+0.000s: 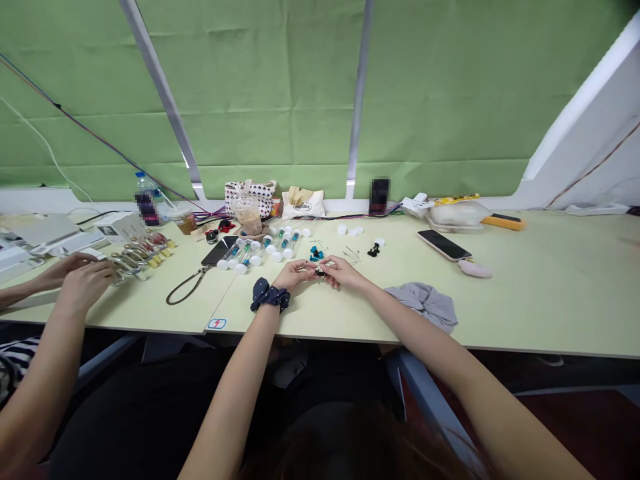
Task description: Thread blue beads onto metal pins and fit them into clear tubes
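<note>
My left hand (295, 274), with a dark scrunchie (270, 296) on its wrist, pinches a small black piece (320, 272) over the table. From the other side, my right hand (342, 271) holds the same piece between its fingertips. Just beyond my fingers lie small teal pieces (317, 253). Thin metal pins (352, 255) are scattered behind my right hand. More black pieces (373, 251) sit to the right, by a white cap (380, 242). Clear tubes with white caps (277, 245) lie to the left.
A person's hands (90, 277) work at the left among wire-like items. A phone (220, 251) with a strap, a second phone (444, 245), a grey cloth (425, 303), an iced drink cup (247, 217) and an orange-handled tool (504, 222) are on the table (550, 287).
</note>
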`<state>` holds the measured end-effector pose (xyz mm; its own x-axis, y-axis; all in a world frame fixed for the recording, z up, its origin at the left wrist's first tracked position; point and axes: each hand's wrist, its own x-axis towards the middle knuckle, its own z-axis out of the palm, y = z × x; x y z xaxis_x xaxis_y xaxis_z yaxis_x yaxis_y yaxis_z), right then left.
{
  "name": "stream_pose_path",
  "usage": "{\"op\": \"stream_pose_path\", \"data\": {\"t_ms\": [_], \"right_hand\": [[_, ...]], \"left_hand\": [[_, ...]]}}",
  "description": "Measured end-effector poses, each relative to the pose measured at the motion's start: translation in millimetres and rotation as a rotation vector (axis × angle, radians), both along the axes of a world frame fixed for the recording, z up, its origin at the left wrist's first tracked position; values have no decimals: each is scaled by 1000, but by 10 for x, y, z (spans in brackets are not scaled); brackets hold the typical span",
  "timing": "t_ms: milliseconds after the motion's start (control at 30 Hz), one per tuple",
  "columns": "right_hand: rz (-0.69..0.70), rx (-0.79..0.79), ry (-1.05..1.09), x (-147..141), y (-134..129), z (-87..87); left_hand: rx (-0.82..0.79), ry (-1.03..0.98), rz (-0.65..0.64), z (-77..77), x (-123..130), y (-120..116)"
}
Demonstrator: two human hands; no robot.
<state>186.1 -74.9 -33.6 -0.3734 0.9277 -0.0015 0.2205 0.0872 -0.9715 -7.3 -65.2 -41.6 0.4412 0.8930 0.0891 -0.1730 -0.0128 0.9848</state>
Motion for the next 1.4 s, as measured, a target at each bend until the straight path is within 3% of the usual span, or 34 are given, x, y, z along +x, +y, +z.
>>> {"op": "stream_pose_path", "data": {"t_ms": [667,767,900,1033,1133,1233,1400], "right_hand": [[1,84,-16,3,37,-10],[-136,126,-42,65,123,6],[-487,223,-121,321,288,90],[-608,214,-166,610,395,208],[-568,212,-233,715,418,276],[-441,237,-321,725,426,310],[-246,392,-447,771,500,355]], "left_hand": [[-13,-1,-4,21,-14,3],[-43,-17,37,43,-15,-13],[-83,-27,80,56,-23,-8],[-96,-55,128,39,-39,25],[-90,-88,166,19,-51,45],[-82,-107,201,1,-63,55],[-63,-99,199,-35,-87,77]]}}
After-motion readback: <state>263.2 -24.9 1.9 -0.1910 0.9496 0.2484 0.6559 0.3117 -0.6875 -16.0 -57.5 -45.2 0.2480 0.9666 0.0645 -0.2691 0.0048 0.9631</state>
